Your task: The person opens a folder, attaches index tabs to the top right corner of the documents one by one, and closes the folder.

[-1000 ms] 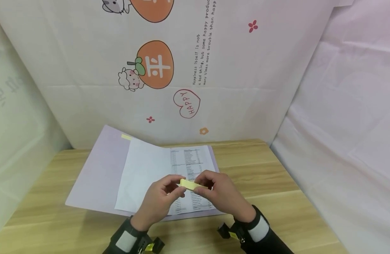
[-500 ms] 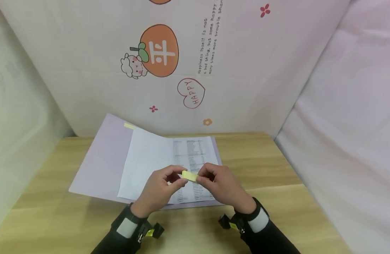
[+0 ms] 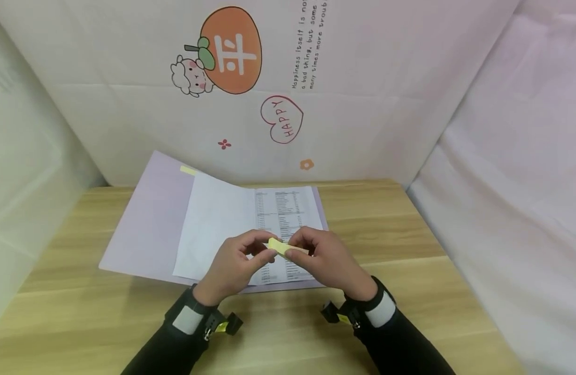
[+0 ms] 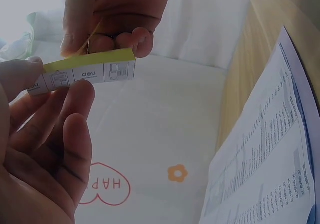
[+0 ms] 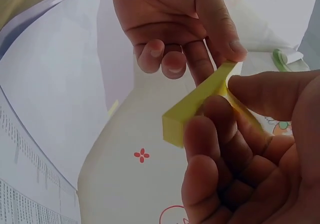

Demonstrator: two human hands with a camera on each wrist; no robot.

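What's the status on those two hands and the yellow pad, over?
Left hand pinches yellow pad. Right hand pinches lifted yellow strip. Open purple folder on table below. Nothing visibly in the way.

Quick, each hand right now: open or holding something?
Left hand: holding the yellow pad between thumb and fingers.
Right hand: pinching a lifted yellow sheet of the pad.

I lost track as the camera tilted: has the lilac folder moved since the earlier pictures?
No. Judged against the back edge of the wooden table, the lilac folder lies in the same place; both just appear higher in the head view.
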